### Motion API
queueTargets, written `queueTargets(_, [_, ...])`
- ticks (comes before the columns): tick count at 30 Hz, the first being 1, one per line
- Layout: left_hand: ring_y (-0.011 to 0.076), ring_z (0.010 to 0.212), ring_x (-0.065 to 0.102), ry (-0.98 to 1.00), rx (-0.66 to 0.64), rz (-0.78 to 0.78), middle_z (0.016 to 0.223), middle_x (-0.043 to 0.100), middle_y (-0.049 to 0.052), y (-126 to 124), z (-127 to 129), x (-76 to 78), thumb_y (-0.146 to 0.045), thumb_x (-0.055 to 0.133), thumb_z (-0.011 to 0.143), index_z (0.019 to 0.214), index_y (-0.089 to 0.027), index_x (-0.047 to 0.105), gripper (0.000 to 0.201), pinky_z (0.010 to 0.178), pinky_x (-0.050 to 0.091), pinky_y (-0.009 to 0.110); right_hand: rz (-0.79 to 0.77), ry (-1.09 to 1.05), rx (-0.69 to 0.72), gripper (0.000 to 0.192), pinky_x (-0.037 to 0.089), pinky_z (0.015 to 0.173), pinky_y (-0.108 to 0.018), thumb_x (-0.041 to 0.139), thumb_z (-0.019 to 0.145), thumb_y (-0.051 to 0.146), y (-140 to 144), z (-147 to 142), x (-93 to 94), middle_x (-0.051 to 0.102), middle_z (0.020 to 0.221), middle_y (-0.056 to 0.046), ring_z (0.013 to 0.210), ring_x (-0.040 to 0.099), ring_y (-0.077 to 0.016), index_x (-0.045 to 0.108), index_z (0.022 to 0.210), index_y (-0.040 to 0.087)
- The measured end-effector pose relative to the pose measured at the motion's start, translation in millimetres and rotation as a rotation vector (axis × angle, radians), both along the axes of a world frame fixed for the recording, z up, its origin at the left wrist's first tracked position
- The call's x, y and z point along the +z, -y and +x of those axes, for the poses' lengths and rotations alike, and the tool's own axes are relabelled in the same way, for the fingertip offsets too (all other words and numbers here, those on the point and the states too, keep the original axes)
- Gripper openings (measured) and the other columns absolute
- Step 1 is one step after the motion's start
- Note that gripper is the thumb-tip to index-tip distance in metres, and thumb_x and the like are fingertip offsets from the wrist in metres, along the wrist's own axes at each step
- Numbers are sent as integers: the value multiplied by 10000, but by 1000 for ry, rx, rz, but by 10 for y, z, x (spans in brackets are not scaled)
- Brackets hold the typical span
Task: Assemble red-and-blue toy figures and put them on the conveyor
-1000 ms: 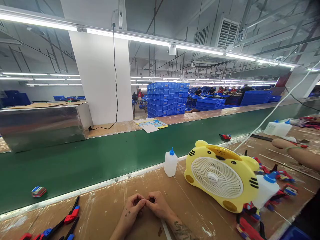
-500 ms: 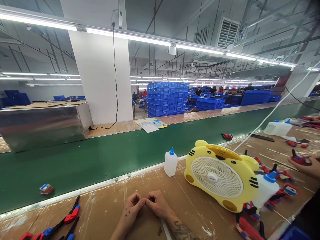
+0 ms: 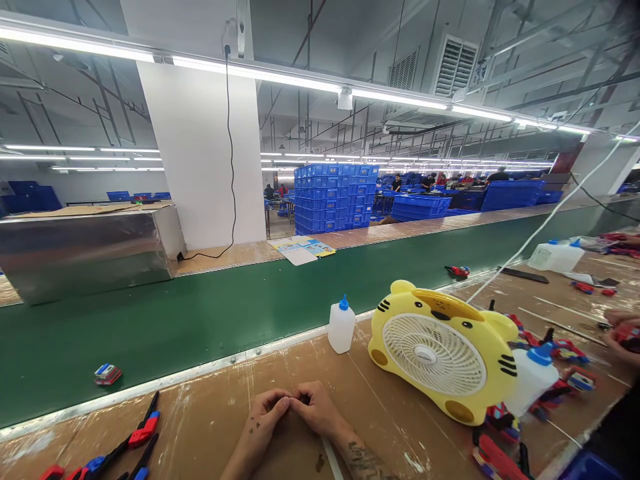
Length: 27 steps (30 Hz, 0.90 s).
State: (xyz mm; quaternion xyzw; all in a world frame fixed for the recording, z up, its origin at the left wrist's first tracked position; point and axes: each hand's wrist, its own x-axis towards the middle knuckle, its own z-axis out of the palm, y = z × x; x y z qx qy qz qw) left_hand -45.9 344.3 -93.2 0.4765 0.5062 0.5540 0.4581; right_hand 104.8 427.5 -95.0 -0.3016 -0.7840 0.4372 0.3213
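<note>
My left hand (image 3: 269,415) and my right hand (image 3: 313,409) meet fingertip to fingertip above the brown covered table (image 3: 200,427). Both are closed in a pinch, and whatever may be between the fingers is hidden. Behind them stands a white plastic bottle (image 3: 342,328) with a blue nozzle cap. Black, red and blue toy parts (image 3: 143,430) lie on the table to the left. A yellow fan (image 3: 440,353) with an animal face stands on the right.
A green conveyor belt (image 3: 210,313) runs behind the table, carrying a small red, white and blue toy piece (image 3: 107,375) and a red one (image 3: 457,271). Right of the fan are another bottle (image 3: 533,377) and several toy parts. A co-worker's hand (image 3: 623,333) is at the far right.
The toy pieces on the belt have shifted a little to the right. The co-worker's hand has drawn toward the right edge. My hands stay in nearly the same place.
</note>
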Motion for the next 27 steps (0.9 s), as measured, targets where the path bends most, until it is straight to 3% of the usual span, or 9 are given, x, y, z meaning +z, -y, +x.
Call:
queueTargets(5, [143, 633, 470, 4, 4, -17, 680, 586, 27, -19, 2, -35, -601, 669, 791, 857, -145, 734, 465, 580, 367, 243, 23, 0, -8, 429, 253, 525, -232, 612, 783, 494, -12, -2, -28, 421, 528, 37, 549, 376, -101, 513, 540, 155])
queueTargets(12, [150, 663, 470, -67, 1, 11, 696, 583, 29, 14, 12, 43, -598, 641, 812, 808, -147, 721, 458, 605, 356, 247, 17, -3, 0, 472, 257, 516, -232, 611, 786, 548, -8, -5, -20, 430, 529, 32, 548, 379, -103, 518, 542, 155])
queueTargets(20, [118, 608, 385, -52, 51, -1, 633, 486, -10, 8, 10, 35, -592, 690, 778, 691, -147, 622, 458, 557, 284, 238, -5, -4, 21, 465, 253, 524, -235, 619, 794, 547, 4, 6, -27, 426, 535, 36, 552, 365, -102, 528, 559, 157])
queueTargets(27, [131, 655, 423, -48, 61, 43, 656, 524, 3, -12, -2, 35, -555, 711, 780, 682, -142, 626, 433, 606, 321, 242, -6, 20, 15, 525, 242, 519, -237, 622, 786, 597, -5, 10, -5, 392, 521, 44, 543, 351, -95, 488, 533, 157])
